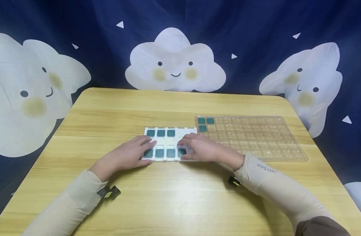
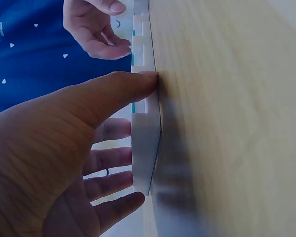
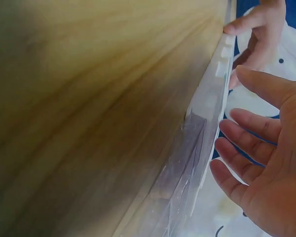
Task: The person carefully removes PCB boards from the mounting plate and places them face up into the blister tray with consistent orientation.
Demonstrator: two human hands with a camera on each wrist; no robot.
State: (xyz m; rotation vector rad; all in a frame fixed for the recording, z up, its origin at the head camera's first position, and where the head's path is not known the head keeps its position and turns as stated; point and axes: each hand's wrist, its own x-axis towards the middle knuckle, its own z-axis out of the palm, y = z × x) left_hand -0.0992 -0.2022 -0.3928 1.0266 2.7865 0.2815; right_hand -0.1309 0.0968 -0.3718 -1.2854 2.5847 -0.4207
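Observation:
A white tray (image 1: 165,141) lies on the table with dark green square chips in two rows of pockets. Three chips are visible in its far row; several, among them a near-row chip (image 1: 170,153), sit along the front. My left hand (image 1: 130,152) holds the tray's left end, thumb (image 2: 145,83) against the near side and the other fingers at its end. Over the right end hovers my right hand (image 1: 201,147), fingers spread and relaxed, thumb close to the rightmost near-row chip (image 1: 182,151). In the right wrist view, nothing shows between those fingers (image 3: 237,153).
Beside the white tray on the right lies a large clear plastic tray (image 1: 257,137) with many pockets. Three green chips (image 1: 201,121) occupy its far left corner. Both trays rest on a wooden table (image 1: 168,196), and a dark blue cloud-patterned curtain (image 1: 242,26) hangs behind it.

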